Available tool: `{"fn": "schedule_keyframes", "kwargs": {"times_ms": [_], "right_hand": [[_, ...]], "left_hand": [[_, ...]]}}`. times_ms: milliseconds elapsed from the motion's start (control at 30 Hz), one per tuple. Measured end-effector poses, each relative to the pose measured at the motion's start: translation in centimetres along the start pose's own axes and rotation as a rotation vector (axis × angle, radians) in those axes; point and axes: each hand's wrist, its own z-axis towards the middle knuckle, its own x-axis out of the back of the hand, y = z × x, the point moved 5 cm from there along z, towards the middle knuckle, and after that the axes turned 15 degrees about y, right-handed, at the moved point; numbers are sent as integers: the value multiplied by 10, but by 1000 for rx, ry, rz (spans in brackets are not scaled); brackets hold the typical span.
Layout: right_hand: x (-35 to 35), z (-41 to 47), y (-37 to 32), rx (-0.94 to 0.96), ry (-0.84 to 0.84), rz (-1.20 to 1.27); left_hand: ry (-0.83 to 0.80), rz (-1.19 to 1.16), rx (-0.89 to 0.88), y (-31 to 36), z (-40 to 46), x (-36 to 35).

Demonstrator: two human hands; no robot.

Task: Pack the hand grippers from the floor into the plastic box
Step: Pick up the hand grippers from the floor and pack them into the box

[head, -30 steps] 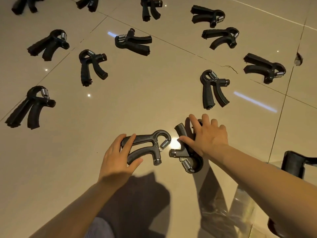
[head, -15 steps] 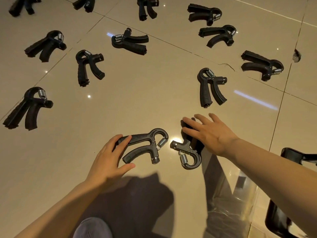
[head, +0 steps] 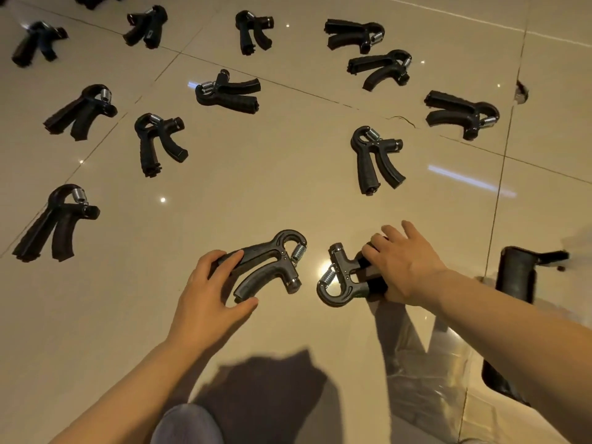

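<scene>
Hand grippers mostly unpacked, two being picked up, about eleven more lie across the floor (head: pixel 262 187)
Left hand (head: pixel 208 296) fingers curl round the handles of one gripper (head: pixel 269 264), right hand (head: pixel 403 267) wraps another gripper (head: pixel 346 277); plastic box (head: pixel 432 379) near right forearm, contents unclear

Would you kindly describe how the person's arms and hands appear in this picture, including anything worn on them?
Both forearms are bare right up to the picture's lower edge, with no sleeves in view. The left hand and the right hand wear no gloves, and no rings, watch or bracelet show on the fingers or wrists. No markings are visible.
</scene>
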Motion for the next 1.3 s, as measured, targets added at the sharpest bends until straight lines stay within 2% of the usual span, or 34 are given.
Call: {"fn": "schedule_keyframes", "kwargs": {"times_ms": [100,167,300,433,600,700,800,1000,1067,1200,1300], "right_hand": [[31,-22,-6,34,-17,-51],[65,-39,-10,38,32,-75],[142,-93,-17,41,107,-185],[220,-173,-13,-93,192,-182],[298,-285,-17,-285,394,-77],[305,-345,-24,-396,465,23],[314,-375,-21,-472,487,16],[299,-394,-1,-653,574,77],[277,-396,7,-626,528,37],[237,-394,23,-335,343,-234],[209,-399,39,-255,249,-289]], "left_hand": [[64,-59,-35,29,1,28],[95,-71,-81,54,-2,51],[76,-20,-201,106,-27,103],[101,-11,-252,159,-58,174],[73,-9,-395,258,-92,252],[71,-32,-453,316,-113,280],[111,-70,-492,355,-142,285],[94,-120,-542,381,-172,253],[56,-91,-567,388,-171,239],[-14,49,-647,412,-164,202],[-51,77,-636,430,-152,172]]}}
